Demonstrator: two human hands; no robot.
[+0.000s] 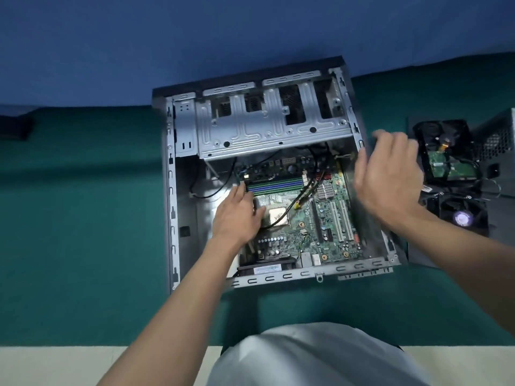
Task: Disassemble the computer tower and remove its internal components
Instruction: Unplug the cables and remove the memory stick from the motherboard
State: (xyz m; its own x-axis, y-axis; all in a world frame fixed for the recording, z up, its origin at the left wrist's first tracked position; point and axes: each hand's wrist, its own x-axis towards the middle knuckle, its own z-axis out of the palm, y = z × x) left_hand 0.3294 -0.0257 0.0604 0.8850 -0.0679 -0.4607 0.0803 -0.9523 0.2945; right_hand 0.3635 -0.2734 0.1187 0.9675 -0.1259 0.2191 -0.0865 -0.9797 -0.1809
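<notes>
step: stripping motherboard (328, 218) | tower (172, 190) open on side, mid green mat (83, 218); hard drive (446, 165), fan (462, 217) out at right edge | left hand (237, 215) flat on motherboard, grasping nothing; right hand (390, 179) released, above tower's right wall | next: probably unclip RAM (274, 186)

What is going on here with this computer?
A person is taking apart an open computer case that lies on a green mat. The left hand rests on the motherboard beside the processor; the right hand hovers open above the case's right edge. A hard drive and a fan lie outside, to the right.
</notes>
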